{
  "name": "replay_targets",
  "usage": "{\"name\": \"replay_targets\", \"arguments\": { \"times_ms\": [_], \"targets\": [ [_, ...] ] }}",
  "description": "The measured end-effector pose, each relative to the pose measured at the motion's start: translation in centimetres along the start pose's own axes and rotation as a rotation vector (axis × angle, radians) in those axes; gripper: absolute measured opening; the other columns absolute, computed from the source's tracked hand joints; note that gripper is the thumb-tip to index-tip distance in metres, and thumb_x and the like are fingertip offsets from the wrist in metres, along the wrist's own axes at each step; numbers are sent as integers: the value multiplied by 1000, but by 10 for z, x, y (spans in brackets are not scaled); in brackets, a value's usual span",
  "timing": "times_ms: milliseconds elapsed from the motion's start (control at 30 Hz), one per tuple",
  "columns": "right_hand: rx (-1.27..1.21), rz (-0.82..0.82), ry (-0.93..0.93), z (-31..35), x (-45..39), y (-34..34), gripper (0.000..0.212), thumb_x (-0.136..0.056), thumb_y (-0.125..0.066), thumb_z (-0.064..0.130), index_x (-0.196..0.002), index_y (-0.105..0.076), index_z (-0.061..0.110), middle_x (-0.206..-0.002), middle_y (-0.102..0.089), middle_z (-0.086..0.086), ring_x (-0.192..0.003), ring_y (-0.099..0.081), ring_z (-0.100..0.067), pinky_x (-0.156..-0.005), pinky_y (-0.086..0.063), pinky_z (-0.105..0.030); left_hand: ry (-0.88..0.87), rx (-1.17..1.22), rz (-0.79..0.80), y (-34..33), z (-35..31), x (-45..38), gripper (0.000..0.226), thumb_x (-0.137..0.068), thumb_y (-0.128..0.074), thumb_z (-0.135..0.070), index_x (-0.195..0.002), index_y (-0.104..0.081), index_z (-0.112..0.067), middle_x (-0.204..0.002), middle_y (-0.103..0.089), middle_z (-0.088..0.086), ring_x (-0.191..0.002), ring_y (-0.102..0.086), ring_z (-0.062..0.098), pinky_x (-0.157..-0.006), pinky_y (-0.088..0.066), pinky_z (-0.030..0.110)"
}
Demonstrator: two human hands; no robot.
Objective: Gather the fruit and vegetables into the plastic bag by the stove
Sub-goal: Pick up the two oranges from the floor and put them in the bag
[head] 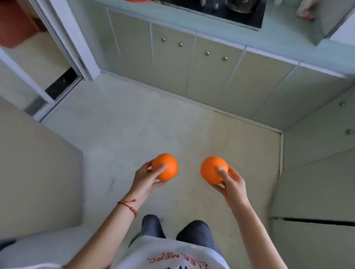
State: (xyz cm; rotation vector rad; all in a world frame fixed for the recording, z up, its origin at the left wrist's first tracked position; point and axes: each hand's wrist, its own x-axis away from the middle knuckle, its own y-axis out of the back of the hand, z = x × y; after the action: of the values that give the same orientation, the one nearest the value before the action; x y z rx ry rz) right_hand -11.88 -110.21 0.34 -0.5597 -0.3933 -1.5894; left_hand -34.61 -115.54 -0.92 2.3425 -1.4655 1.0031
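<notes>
I hold two oranges out in front of me above the kitchen floor. My left hand (146, 177) grips the left orange (166, 165) from below and behind, thumb on its side. My right hand (231, 182) grips the right orange (211, 169) the same way. A red string bracelet circles my left wrist. At the top edge, on the counter left of the black stove (230, 13), a bit of orange-red plastic (137, 1) shows; whether it is the bag I cannot tell.
A pale green counter (278, 38) with cream cabinet doors (172, 63) runs across the far side and turns down the right. A sliding door frame (73, 44) stands at left, a beige wall corner at near left. Open floor (153, 124) lies between me and the cabinets.
</notes>
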Motion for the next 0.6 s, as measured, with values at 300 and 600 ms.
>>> {"name": "replay_targets", "arguments": {
  "times_ms": [300, 600],
  "targets": [
    [177, 231, -36, 9, -33, -82, 31, -83, -64, 19, -113, -53, 17, -103, -58, 0, -93, -59, -14, -72, -54, -38, -28, 150, -200, 62, -17, -9, 45, -81, -66, -20, -122, -48, -13, -127, -52, 13, -110, -57, 30, -67, -59, 29],
    [279, 368, -30, 51, -102, -127, 39, -82, -66, 19, -118, -54, 14, -112, -56, -7, -100, -58, -22, -72, -55, -38, -53, 197, -327, 54, -55, -52, 57, -82, -65, -22, -133, -43, -9, -126, -50, 13, -106, -57, 29, -65, -59, 27]
  ]
}}
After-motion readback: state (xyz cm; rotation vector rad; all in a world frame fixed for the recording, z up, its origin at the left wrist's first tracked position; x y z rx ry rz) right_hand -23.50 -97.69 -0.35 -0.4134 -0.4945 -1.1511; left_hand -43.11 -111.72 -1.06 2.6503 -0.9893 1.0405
